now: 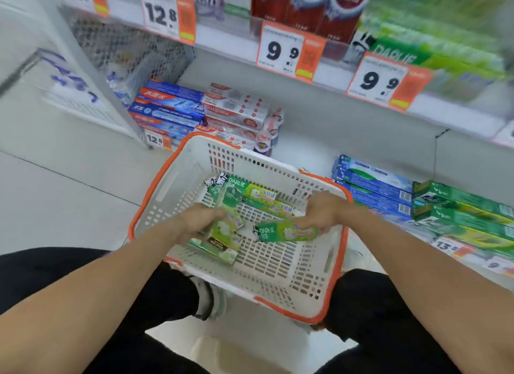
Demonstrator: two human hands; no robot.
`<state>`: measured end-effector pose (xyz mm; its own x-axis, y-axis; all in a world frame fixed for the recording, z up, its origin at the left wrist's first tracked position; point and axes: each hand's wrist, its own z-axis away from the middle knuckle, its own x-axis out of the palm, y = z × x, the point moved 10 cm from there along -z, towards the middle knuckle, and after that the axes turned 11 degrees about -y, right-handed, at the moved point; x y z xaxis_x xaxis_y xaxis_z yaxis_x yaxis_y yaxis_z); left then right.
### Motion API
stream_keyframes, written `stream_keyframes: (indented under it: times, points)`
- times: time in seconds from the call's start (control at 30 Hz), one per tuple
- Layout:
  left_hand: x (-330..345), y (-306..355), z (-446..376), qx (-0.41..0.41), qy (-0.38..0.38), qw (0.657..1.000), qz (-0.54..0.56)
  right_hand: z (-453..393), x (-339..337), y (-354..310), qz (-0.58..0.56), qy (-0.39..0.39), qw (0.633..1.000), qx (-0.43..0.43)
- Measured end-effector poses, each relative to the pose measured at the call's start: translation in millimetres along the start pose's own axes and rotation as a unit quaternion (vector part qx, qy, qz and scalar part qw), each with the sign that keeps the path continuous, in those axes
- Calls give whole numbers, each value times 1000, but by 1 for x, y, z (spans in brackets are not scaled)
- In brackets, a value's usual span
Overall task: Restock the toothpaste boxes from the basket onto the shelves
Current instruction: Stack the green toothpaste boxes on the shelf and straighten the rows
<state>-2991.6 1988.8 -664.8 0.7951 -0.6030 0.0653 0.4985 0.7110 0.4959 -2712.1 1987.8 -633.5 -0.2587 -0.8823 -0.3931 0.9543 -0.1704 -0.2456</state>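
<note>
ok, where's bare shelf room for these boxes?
Bare stretch of the bottom shelf between the Colgate stack and the blue boxes. Crowded to the right, where the green boxes sit against the blue ones.

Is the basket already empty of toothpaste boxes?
No, several green toothpaste boxes still lie in the basket, and the left hand and right hand each hold one.

A shop aisle, shelves (pixel 319 75) of boxed toothpaste (pixel 169 109); orange price tags (pixel 289 52), plastic shopping basket (pixel 333 262)
</note>
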Motion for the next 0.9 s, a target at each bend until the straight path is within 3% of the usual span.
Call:
stream_keyframes:
  times: [0.17,0.27,0.4,0.5,0.7,0.9]
  points:
    - [14,95,71,89,-25,995,-25,107,-67,-16,21,120,992,-39]
    - [23,143,107,156,-22,986,-51,158,-92,-13,-85,184,974,-106]
    - [31,167,136,196,-18,980,-19,210,-103,4,-272,252,904,-211]
    - [40,174,149,231,-51,972,2,242,-108,25,-338,303,858,-240]
    - [49,214,171,348,-34,935,57,341,-133,56,-283,498,781,-251]
    - [67,228,154,361,15,931,51,395,-189,79,-227,644,693,-229]
